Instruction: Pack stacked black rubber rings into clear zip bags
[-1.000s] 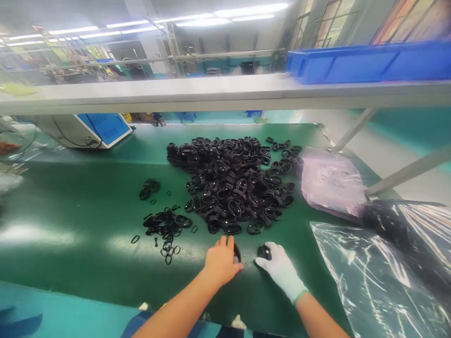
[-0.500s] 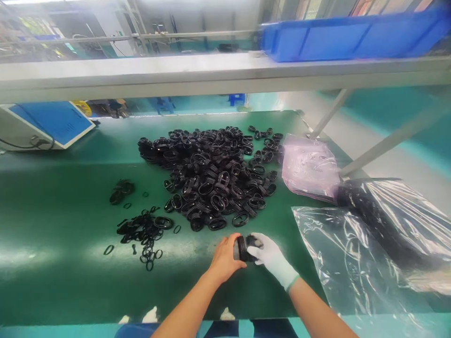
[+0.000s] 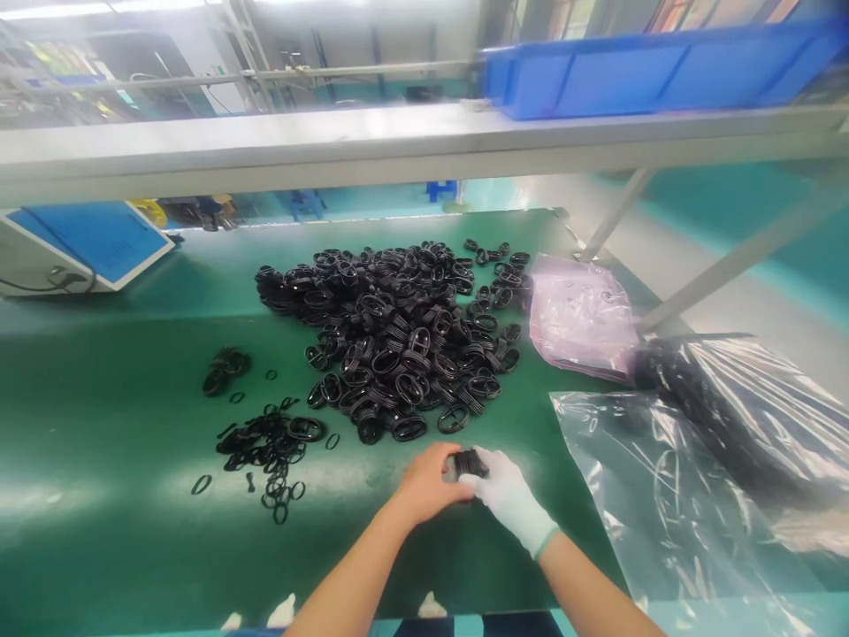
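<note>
A coiled black cable [image 3: 470, 464] is held between my two hands, just in front of the big pile of coiled black cables [image 3: 398, 345]. My left hand [image 3: 428, 482], bare, has its thumb and fingers curved round the cable's left side. On the other side my right hand [image 3: 508, 495], in a white glove with a green cuff, grips the same coil. The fingers partly cover the coil. To the left lies a scatter of small black bands [image 3: 265, 447], with one oval coil [image 3: 306, 429] at its right edge.
A small black clump [image 3: 225, 367] lies left on the green table [image 3: 133, 531]. Pink plastic bags [image 3: 584, 310], a clear plastic bag [image 3: 637, 478] and wrapped black goods [image 3: 730, 425] occupy the right. A shelf [image 3: 298, 146] carrying a blue bin [image 3: 663, 75] spans above. A blue-topped box [image 3: 93, 239] stands far left.
The black pieces between my hands were two side by side with a gap; now they are together as one bundle. My left hand has moved slightly right. The view has shifted a little.
</note>
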Demonstrator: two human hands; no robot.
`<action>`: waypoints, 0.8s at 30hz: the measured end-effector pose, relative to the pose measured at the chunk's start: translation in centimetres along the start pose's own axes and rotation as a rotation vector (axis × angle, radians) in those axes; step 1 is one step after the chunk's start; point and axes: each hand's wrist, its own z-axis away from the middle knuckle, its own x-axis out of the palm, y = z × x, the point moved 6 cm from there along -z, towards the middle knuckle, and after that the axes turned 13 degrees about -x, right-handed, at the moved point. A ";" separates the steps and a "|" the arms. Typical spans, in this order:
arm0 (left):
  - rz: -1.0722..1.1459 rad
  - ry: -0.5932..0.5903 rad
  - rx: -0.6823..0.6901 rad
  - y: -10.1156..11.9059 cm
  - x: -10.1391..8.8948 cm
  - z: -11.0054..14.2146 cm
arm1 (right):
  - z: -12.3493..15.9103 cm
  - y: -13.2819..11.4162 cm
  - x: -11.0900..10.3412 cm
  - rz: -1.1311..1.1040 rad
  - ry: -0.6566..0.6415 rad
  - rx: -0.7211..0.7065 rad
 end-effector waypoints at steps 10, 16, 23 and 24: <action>-0.516 0.261 -0.037 5.5 -3.0 -6.0 | -0.6 -2.2 -1.2 0.180 0.053 -0.017; -0.645 0.097 0.121 1.9 -4.9 -0.7 | 0.7 -2.4 -1.1 0.160 0.037 -0.025; -0.545 0.105 0.038 -1.5 -1.2 2.8 | 0.4 -1.8 -0.6 0.147 -0.019 -0.076; -0.531 0.107 0.049 -1.5 -1.0 2.8 | 0.4 -1.8 -0.6 0.153 -0.016 -0.078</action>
